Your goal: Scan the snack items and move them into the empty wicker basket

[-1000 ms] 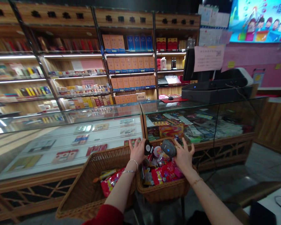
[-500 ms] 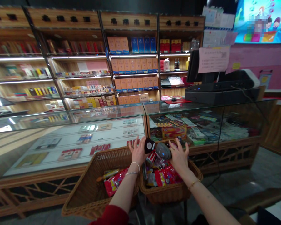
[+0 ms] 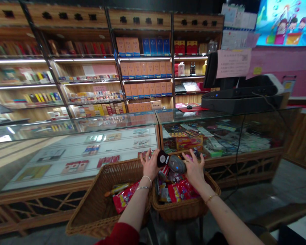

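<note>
Far to the left of our left grip [image 3: 150, 167], we see flat packs under the glass of a display case [image 3: 30, 190]. Nearer, below and left of that grip, stands a wicker basket [image 3: 83, 212], and in it lie a slim yellowish item [image 3: 121, 188] and a red packet [image 3: 123, 200], the packet partly behind our forearm. Our left grip is part-closed, fingers spread upward, with a black item [image 3: 163, 159] bearing a pale round label held at its thumb side. Just right of this, between our two grips, is a grey device [image 3: 177, 164] with a small blue light; whether the two touch, we cannot tell. Below both sits a second wicker basket [image 3: 181, 213], filled with packets, a shiny red bag [image 3: 180, 191] among them. Our right grip [image 3: 194, 169] is curled around the device's right end, its outer fingers loose. Beyond it, up and to the right, a monitor [image 3: 210, 70] stands above the glass worktop [image 3: 183, 116].
</note>
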`<state>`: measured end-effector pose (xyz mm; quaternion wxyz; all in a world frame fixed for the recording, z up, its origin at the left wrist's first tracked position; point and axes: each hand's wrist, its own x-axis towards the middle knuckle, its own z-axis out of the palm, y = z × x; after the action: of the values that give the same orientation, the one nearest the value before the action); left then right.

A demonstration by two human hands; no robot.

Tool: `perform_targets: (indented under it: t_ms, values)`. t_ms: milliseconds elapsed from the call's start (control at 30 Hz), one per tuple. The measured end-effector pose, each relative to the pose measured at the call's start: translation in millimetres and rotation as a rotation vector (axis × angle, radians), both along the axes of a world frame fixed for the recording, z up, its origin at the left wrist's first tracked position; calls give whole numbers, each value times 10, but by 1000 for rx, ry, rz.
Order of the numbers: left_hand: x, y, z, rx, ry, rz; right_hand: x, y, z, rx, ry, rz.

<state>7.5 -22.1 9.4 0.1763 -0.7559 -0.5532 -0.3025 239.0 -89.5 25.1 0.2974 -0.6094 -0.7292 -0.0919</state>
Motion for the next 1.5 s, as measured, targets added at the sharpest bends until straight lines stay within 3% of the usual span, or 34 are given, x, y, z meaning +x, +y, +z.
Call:
perform_targets:
  t_ms: [1500]
  values:
    - [13, -31, 20, -75, -8, 9, 68, 51, -48, -4, -31, 4]
